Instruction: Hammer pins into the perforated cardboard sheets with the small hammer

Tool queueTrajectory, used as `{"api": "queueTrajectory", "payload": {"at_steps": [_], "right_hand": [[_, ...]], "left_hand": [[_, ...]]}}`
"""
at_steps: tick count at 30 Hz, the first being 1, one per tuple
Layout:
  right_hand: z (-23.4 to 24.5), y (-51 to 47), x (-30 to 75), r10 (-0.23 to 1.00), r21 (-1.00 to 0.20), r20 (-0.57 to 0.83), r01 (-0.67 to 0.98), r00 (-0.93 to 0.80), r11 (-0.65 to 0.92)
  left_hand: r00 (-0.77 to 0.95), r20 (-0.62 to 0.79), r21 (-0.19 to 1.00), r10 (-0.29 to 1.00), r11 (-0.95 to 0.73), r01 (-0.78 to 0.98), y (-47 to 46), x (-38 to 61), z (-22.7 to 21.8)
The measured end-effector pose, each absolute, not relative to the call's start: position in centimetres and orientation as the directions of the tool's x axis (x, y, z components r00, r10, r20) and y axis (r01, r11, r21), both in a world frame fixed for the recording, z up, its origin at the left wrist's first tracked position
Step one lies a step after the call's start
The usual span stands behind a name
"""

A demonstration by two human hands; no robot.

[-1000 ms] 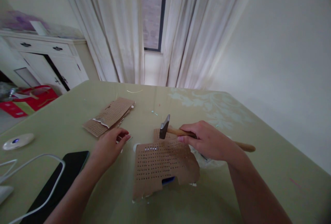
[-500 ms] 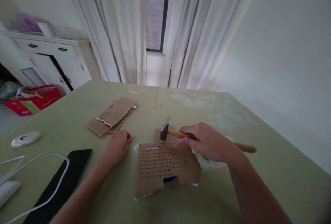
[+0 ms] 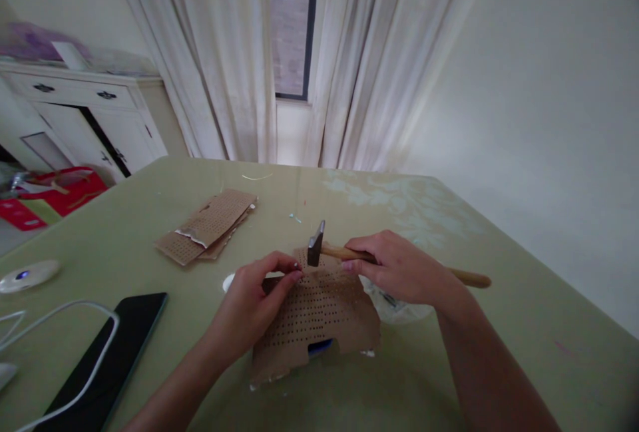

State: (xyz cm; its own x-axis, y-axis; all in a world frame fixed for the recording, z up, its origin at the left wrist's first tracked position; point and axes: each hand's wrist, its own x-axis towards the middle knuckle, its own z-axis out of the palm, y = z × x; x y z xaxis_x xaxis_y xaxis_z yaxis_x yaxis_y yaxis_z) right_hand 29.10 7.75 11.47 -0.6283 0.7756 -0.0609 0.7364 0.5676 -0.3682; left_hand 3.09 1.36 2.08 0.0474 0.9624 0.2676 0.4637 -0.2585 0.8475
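A brown cardboard piece [image 3: 324,322] full of small holes lies on the green table [image 3: 499,325], with something blue [image 3: 319,348] under its near edge. My left hand [image 3: 257,302] rests on the cardboard's left part, thumb and fingers pinched on a small nail [image 3: 289,275] at its far edge. My right hand [image 3: 402,269] is closed round the wooden handle of a hammer [image 3: 344,254]. The dark steel head hangs just above the cardboard's far edge, a little right of the nail.
More punched cardboard scraps [image 3: 207,225] lie at the far left. A black phone [image 3: 104,352] with a white cable [image 3: 60,312] across it sits at the near left, beside a white disc [image 3: 27,274]. Clear plastic [image 3: 399,309] lies under my right wrist. A white cabinet [image 3: 84,119] and curtains stand behind.
My left hand picked up a nail from the table left of the cardboard and moved right onto the cardboard's far edge. The hammer has stayed nearly in place.
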Motion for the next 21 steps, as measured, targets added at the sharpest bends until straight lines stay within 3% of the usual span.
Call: {"api": "queueTrajectory", "payload": {"at_steps": [11,21], "right_hand": [[11.5,7.6,29.0,0.77,-0.36,-0.073,0.737,-0.634,0.573],[12.7,6.9,29.4,0.779,-0.414,-0.031,0.717,-0.627,0.561]], "left_hand": [[0.113,0.238,0.82,0.965,-0.262,0.509,1.5,3.1,1.1],[0.189,0.373,0.693,0.908,-0.408,0.595,1.7,3.3,1.4]]}}
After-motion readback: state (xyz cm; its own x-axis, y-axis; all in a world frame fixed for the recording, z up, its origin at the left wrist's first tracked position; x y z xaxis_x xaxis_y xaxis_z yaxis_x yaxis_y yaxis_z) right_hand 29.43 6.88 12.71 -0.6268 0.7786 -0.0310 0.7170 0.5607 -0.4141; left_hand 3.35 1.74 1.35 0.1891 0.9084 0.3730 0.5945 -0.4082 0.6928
